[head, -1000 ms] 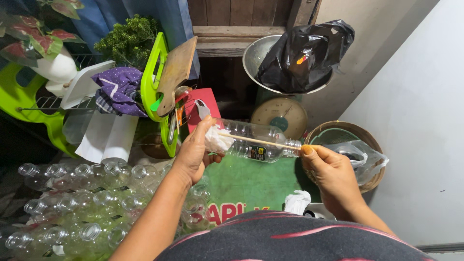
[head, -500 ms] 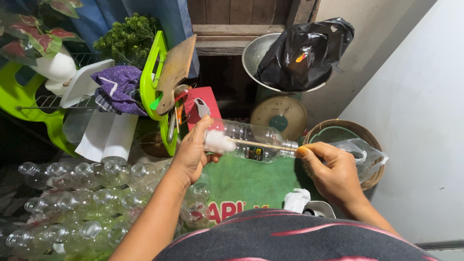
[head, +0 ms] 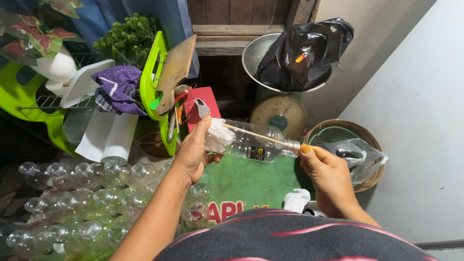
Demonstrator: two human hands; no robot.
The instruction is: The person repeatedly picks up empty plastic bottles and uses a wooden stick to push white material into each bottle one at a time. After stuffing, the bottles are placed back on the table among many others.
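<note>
Light, thin-walled clear bottle — easily dented, so left hand closed round base and white cloth, right hand pinching thin stick at neck.

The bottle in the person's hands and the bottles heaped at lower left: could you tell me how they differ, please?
The held bottle lies sideways in the air, gripped at its base by the left hand, while the heaped bottles rest in a pile. The held bottle has a thin stick through its neck, pinched by the right hand, and white tissue at its base; the heaped bottles show neither. Both are clear, uncapped plastic.
</note>
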